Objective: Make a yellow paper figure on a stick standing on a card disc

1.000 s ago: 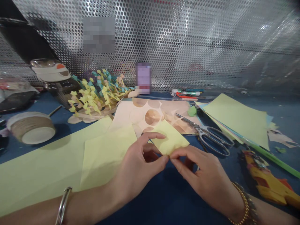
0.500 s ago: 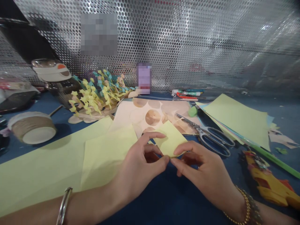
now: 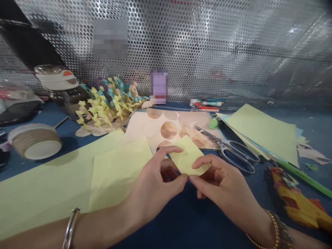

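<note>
Yellow paper square (image 3: 188,148) sits between the two hands, held up just above the dark blue counter (image 3: 178,224), with one corner pointing away from the person and another toward them. It shows no clear long axis. Neither hand is nearer, as both touch it: the left hand (image 3: 155,180) pinches the near corner from its left, thumb low, index finger curved over the left part; the right hand (image 3: 227,183) grips the near right edge between thumb and index finger, that fingertip pressing on the paper's face. The thumb tips lie just beside each other at the near corner, so the paper extends forward from them. Left of the left hand lie larger yellow sheets (image 3: 114,173). Beyond the right hand are scissors (image 3: 237,152), handles toward it, and past the paper lies a peach sheet (image 3: 137,124) with round cutouts.
</note>
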Tool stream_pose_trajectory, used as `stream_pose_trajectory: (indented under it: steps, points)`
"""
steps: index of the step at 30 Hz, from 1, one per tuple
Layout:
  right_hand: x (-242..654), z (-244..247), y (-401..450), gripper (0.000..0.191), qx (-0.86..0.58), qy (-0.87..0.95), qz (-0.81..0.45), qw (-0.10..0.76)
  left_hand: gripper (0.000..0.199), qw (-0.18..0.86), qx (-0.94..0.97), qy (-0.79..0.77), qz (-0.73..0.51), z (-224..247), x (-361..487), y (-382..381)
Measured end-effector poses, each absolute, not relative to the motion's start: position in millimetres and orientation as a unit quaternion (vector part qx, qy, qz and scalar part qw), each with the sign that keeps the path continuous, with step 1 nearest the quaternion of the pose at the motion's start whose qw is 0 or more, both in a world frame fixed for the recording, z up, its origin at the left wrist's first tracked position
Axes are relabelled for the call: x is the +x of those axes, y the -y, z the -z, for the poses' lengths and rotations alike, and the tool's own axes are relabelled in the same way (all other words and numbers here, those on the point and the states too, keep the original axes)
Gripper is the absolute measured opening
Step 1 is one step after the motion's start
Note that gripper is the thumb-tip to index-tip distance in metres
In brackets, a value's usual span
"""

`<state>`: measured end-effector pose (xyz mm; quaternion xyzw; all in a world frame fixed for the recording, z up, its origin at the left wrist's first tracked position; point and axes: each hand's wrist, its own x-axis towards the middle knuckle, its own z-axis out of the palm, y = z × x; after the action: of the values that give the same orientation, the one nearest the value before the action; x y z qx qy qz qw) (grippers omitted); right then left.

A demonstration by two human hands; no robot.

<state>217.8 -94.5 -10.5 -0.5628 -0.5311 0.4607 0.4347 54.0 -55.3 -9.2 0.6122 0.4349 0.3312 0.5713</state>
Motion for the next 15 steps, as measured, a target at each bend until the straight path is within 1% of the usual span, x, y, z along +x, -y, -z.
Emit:
stream_pose_trajectory:
  steps: [9,15]
  points:
    - [218.6,11.4,90.6,0.022,-0.566,0.528,-0.479,0.414,0.045,0.579,0.601,-0.436,-0.337,6.8,53.7,54.8]
    - [218.1,8.8,91.1,0.023,-0.561,0.513,-0.496,0.420,0.046,0.575,0.607,-0.433,-0.336,7.3,53.9,55.6]
